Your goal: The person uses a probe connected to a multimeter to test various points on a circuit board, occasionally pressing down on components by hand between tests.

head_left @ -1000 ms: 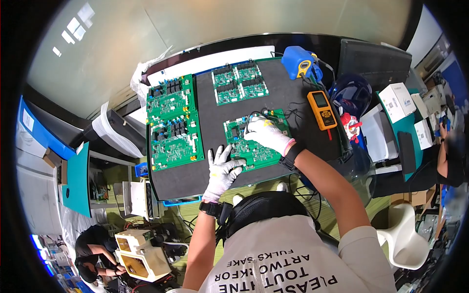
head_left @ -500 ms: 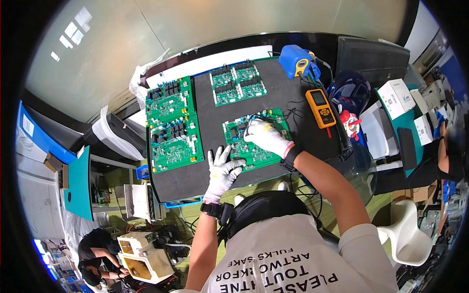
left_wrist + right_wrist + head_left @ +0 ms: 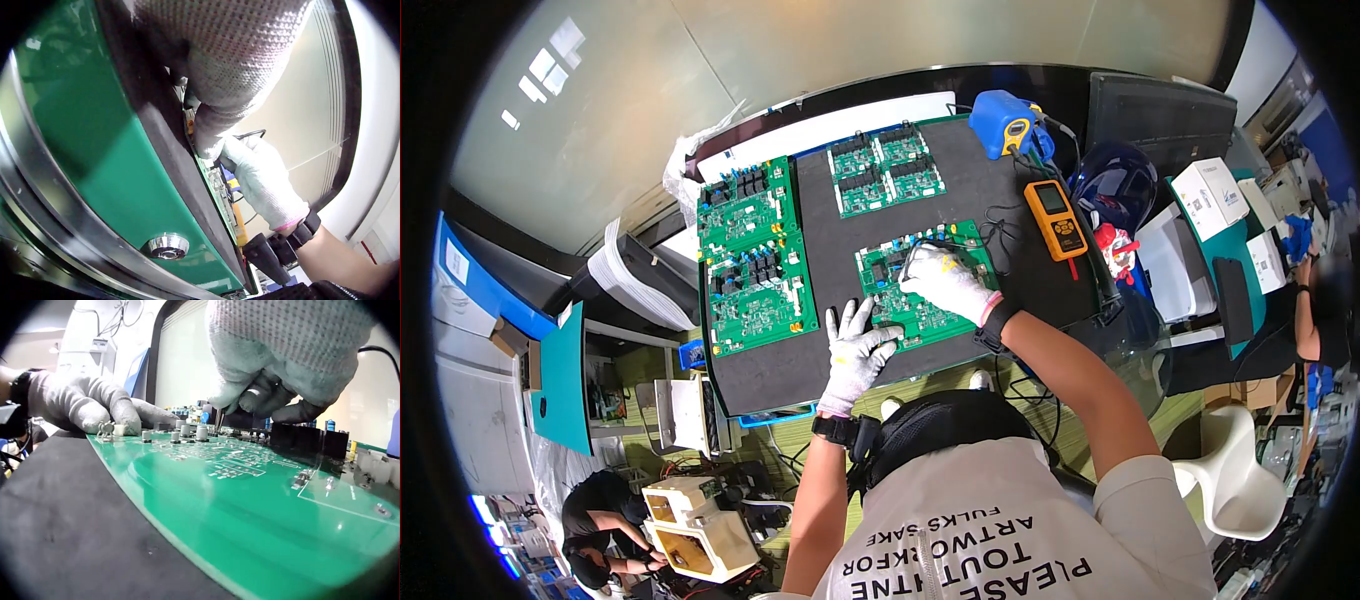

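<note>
A green circuit board [image 3: 935, 325] lies on the dark mat near its front edge, set with small components. My gloved left hand [image 3: 858, 352] rests at the board's left front corner, fingers spread, the thumb reaching over the board. Over the board's upper middle, my gloved right hand [image 3: 948, 282] pinches a slim tool. Its narrow metal tip [image 3: 219, 419] points down among the components in the right wrist view; the rest is hidden by the fingers, so I cannot tell its exact kind. A black cable [image 3: 381, 353] arcs beside that hand.
Two larger green boards [image 3: 760, 300] line the mat's left side. A panel of smaller boards [image 3: 888, 170] lies at the back. To the right are an orange handheld meter [image 3: 1055, 220], loose black wires [image 3: 1000, 225] and a blue soldering station [image 3: 1002, 125].
Both hands hold nearly the same places on the board. The head view has shifted slightly.
</note>
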Available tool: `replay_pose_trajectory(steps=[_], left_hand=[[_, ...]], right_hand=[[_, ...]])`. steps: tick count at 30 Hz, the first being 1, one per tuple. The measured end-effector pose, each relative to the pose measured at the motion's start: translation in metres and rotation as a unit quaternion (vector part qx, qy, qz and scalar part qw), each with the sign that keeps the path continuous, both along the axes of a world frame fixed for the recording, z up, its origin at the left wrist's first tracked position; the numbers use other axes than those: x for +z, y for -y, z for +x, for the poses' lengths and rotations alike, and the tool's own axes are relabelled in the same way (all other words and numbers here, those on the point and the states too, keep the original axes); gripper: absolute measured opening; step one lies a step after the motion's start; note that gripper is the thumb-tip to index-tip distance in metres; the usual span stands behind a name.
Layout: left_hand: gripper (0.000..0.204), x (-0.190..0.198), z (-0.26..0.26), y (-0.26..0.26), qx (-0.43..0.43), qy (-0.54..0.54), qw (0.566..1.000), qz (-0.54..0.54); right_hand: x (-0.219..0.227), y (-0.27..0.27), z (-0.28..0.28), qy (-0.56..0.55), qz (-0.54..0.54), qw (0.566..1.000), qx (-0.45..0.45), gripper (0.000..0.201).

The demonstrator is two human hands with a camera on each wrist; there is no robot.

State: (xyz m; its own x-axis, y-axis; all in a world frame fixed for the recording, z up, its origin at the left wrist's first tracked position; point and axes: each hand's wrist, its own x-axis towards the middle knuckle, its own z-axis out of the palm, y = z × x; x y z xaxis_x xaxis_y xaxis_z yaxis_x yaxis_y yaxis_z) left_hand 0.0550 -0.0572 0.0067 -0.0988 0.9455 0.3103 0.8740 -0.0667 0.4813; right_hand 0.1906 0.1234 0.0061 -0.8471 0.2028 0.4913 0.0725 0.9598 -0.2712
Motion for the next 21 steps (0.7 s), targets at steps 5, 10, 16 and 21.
replay_pose_trajectory(steps=[5,10,16,21], left_hand=[[0.023,0.002,0.0,0.001,0.0,-0.009,1.0,0.01],[0.025,0.006,0.001,0.002,-0.005,-0.002,1.0,-0.017],[0.027,0.004,0.0,-0.001,-0.01,0.015,1.0,-0.023],[0.028,0.006,0.001,0.0,-0.008,0.006,1.0,-0.023]], right_hand=[[0.0,-0.001,-0.001,0.019,-0.065,0.998,0.007,0.011],[0.006,0.002,0.001,0.004,-0.078,0.997,0.008,0.014],[0.019,0.006,0.001,0.032,-0.175,0.983,-0.043,0.02],[0.022,0.001,-0.001,0.096,-0.095,0.99,-0.031,0.02]])
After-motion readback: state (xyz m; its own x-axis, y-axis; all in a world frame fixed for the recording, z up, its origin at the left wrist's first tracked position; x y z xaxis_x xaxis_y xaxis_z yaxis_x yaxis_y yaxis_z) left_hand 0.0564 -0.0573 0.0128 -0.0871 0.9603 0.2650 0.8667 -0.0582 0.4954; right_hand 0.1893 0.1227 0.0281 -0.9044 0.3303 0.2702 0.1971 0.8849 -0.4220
